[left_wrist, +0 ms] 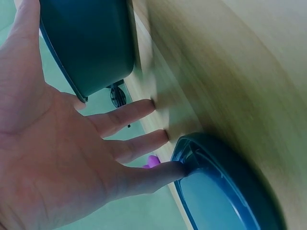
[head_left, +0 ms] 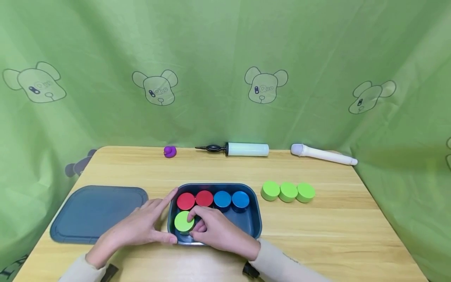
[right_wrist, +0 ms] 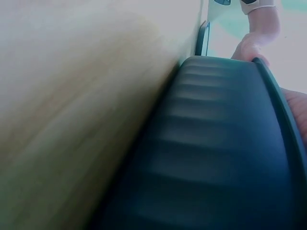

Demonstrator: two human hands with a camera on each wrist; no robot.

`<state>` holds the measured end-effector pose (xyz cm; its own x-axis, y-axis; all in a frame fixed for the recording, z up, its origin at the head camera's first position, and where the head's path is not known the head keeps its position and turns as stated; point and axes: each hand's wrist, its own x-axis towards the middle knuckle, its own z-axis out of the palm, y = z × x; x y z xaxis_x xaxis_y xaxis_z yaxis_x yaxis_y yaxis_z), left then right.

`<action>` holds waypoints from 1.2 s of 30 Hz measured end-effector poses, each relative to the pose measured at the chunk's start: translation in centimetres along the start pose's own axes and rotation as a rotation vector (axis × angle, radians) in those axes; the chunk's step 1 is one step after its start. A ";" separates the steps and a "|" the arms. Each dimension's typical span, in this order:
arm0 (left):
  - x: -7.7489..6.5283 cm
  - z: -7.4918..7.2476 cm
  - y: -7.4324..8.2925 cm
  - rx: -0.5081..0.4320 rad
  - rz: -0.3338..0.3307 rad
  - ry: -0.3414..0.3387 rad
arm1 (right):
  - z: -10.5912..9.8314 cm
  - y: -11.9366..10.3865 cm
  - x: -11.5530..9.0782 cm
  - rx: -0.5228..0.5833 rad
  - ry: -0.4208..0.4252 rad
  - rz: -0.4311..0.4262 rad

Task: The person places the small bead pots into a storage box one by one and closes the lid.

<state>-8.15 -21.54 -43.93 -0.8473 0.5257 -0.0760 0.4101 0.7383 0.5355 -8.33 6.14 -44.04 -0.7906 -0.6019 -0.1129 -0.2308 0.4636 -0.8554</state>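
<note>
Puck (head_left: 183, 221), green, in box (head_left: 244, 222), just L of R hand (head_left: 217, 230) & pinched by it; L hand (head_left: 143, 224) spread w/ fingers at rim.

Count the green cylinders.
4: one green cylinder in the tray, touched by the right hand; three in a row on the table to its right. That hand may hide more.

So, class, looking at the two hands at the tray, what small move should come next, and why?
Probably the right hand should let go of the green disc: that disc already seems to stand in the tray, nearer the person than the red discs, and three more green discs stand outside.
</note>
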 end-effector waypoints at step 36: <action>0.1 0.1 0.0 -0.011 -0.034 -0.017 | -2.3 0.3 -4.6 -0.077 0.246 -0.124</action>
<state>-8.26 -21.46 -44.04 -0.8547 0.5078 -0.1081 0.3775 0.7508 0.5420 -6.03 10.54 -42.59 -0.8652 -0.4857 0.1246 -0.3696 0.4497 -0.8131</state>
